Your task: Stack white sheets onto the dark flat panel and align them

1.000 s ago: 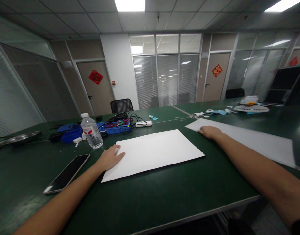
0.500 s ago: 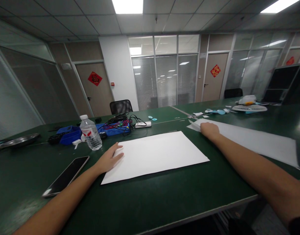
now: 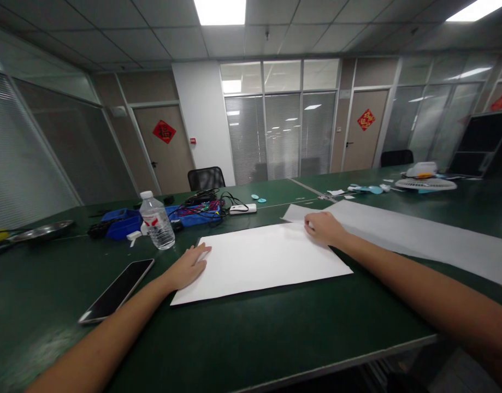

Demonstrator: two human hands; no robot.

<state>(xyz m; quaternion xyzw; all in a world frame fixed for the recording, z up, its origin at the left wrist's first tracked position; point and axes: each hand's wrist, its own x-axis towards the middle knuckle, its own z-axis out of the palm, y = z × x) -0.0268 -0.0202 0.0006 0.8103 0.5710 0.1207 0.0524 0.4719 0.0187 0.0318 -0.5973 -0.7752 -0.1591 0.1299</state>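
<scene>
On the near side of the big dark green table (image 3: 234, 338), a flat black phone with a pale rim (image 3: 117, 290) lies off to the left. Just past it, the left hand (image 3: 188, 267) rests on the left end of a flat white four-sided sheet (image 3: 259, 267). Its thumb and fingers are spread apart, not gripping, and seem to press down so that the sheet won't slide. That sheet lies flat in the middle, where both hands can get to it.

The right hand (image 3: 325, 227) is over the sheet's far right corner. Its fingers are curled in and look clamped on the near edge of a long white paper (image 3: 414, 229), maybe to keep hold of it. The long paper lies behind and to the right, and one end pokes out to the left past the hand. The fingertips are partly hidden, so I cannot tell how tight the pinch is.

Farther off on the left stands a clear plastic bottle with a white cap (image 3: 157, 222). Beyond it, a blue plastic tray (image 3: 193, 220) holds a heap of thin wires (image 3: 205, 206), likely so they don't spread. At the back is a black chair (image 3: 206, 178).
</scene>
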